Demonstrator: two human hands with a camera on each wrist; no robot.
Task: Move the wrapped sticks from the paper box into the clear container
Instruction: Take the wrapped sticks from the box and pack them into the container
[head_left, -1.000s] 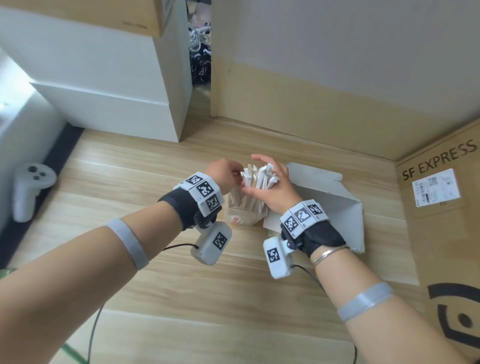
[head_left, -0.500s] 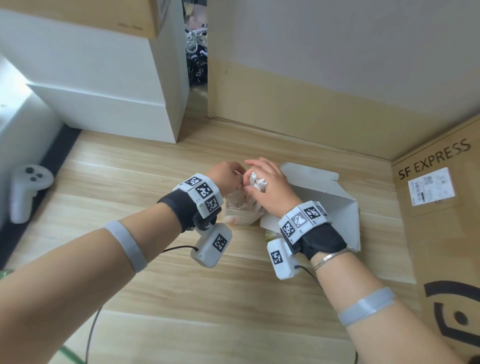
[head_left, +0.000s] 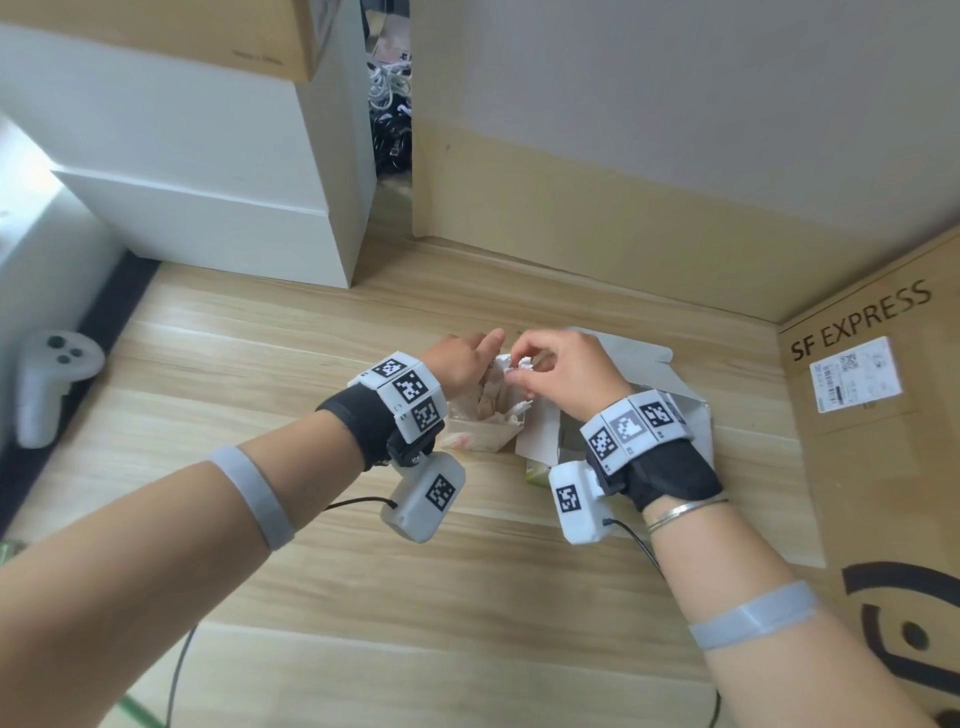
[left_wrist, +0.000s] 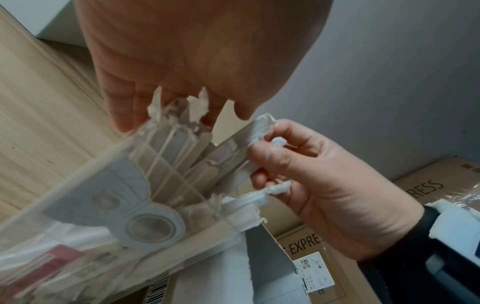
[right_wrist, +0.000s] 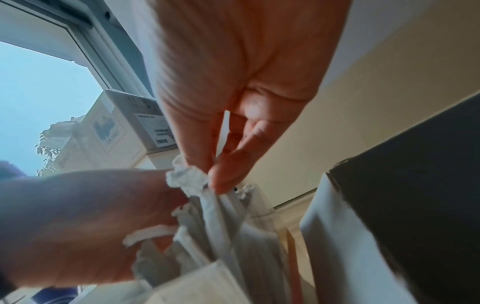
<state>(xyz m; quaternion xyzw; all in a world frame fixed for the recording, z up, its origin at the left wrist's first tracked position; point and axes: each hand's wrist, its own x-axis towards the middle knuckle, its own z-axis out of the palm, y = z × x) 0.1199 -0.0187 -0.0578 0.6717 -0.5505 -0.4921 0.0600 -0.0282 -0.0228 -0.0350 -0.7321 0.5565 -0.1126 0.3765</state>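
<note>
Up close, the right hand (head_left: 566, 376) pinches the crumpled paper tops of a few wrapped sticks (left_wrist: 179, 152) between thumb and fingertips (right_wrist: 221, 181). Beside it the left hand (head_left: 457, 364) has straight, slightly parted fingers laid against the stick tops on their other side. Below both hands the sticks stand bunched and upright in the clear container (head_left: 485, 434). Just right of the fingers, behind the right wrist, sits the open white paper box (head_left: 639, 358). Farther out lie the wooden floor (head_left: 467, 597) and a cardboard carton (head_left: 883, 441).
</note>
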